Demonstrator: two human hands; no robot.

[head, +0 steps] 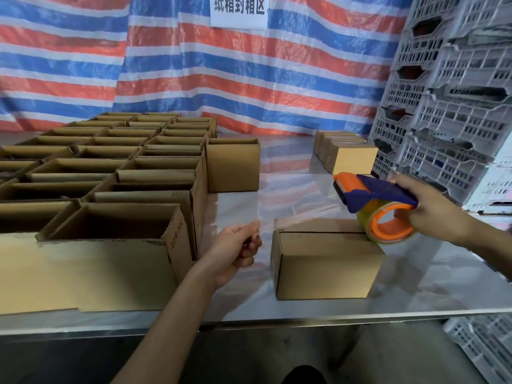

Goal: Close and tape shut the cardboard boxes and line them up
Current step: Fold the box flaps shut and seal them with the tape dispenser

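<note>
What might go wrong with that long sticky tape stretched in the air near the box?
1. The clear tape strip, pinched by the left hand and stretched to the tape dispenser in the right hand, hangs free; it may twist or stick to itself.
2. It might land beside the seam of the closed box, leaving the flaps loose.
3. The pinched end is close to the open boxes and might catch on one.
</note>
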